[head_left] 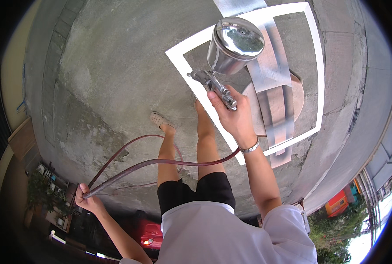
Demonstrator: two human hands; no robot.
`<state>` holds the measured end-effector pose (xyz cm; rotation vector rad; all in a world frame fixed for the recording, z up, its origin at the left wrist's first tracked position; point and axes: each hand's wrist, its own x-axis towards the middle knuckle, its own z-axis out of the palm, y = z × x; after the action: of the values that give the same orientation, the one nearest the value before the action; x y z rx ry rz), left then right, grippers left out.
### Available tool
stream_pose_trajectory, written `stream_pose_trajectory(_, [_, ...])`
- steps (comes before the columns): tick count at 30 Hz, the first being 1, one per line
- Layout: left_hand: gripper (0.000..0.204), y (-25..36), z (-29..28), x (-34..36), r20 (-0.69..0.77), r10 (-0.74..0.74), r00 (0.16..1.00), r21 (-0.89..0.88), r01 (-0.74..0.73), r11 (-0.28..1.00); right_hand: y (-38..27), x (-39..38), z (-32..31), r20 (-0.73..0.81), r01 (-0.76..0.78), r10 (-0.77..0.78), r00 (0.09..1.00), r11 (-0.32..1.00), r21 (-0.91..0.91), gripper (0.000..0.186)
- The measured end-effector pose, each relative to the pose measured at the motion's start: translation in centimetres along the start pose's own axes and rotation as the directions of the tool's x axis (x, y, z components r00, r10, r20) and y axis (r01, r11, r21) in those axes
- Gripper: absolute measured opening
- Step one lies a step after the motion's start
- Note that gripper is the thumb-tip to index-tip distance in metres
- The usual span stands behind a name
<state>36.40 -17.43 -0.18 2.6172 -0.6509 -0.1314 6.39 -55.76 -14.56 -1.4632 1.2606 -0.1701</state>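
My right hand (234,116) is closed round the handle of a silver spray gun (213,84). A shiny metal paint cup (231,48) with a domed lid sits on top of the gun. My left hand (88,201), low at the left, grips a dark red air hose (160,162). The hose runs across my legs to my right wrist, where its end is hidden. Beneath the gun lies a white rectangular frame (320,66), set over a paint-streaked plank (273,105). Under the plank shows a round pinkish top (298,99).
Cracked grey concrete (116,75) spreads around me. Near my feet, a loop of the hose hangs by my legs. Something red and glossy (149,233) stands at the lower left, beside potted plants (42,189). A drain grate (353,120) lies at the right.
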Motion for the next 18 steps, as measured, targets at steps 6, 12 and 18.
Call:
stream_pose_trajectory(6, [0.054,3.3,3.9,-2.4,0.168,0.112,0.979,-0.034,-0.108,0.994,4.3,10.8,-12.7,-0.522,-0.062,-0.032,0.853,0.985,-0.161,0.043])
stream_pose_trajectory(12, [0.052,7.3,8.2,-6.6,0.333,0.173,0.927,-0.114,-0.142,0.983,4.8,18.1,-26.0,-0.805,-0.115,-0.052,0.591,0.982,-0.148,0.049])
stream_pose_trajectory(18, [0.044,0.3,7.8,-10.8,0.456,-0.104,0.884,-0.078,0.157,0.985,5.1,6.5,-28.2,-0.82,0.124,0.032,0.571,0.984,0.125,0.04])
